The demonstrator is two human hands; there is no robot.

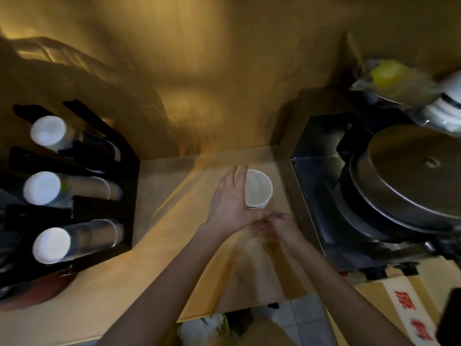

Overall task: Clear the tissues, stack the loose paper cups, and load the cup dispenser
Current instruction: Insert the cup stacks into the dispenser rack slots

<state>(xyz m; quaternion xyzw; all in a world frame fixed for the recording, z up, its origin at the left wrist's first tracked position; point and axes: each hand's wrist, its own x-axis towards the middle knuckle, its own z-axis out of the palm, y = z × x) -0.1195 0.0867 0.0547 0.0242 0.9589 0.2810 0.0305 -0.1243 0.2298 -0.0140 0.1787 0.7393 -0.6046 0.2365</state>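
- At the left edge of the frame, a black cup dispenser [124,176] stands on the wooden counter [104,283], with three tubes lying one above another in the picture.
- Each tube shows a white round cup bottom at its near end: one upper left [48,130], one at mid left [42,188], one lower left [51,245]. All three are blurred.
- Below the dispenser, at the lower left, a dark reddish object [37,293] sits on the counter; its kind cannot be told.
- Along the bottom edge, near the middle, crumpled white tissues [202,328] lie below the counter's front edge.
- Centre frame, the left hand [230,203] reaches forward with fingers straight and close together, its palm side pressed against the left wall of a stack of paper cups [258,191].
- The stack of paper cups stands upright on the counter with its mouth open upward; several nested rims show at its near side.
- Just below the stack, the right hand [274,227] is blurred, its fingers curled toward the stack's base and touching the left hand's thumb area; whether it grips anything cannot be told.
- Right of the hands, a dark metal recess [314,181] holds a large round metal lid [411,171].
- At the upper right, clear bags with yellow and white contents [399,78] sit above the lid.
- At the lower right, a cardboard box [399,303] bears red characters.
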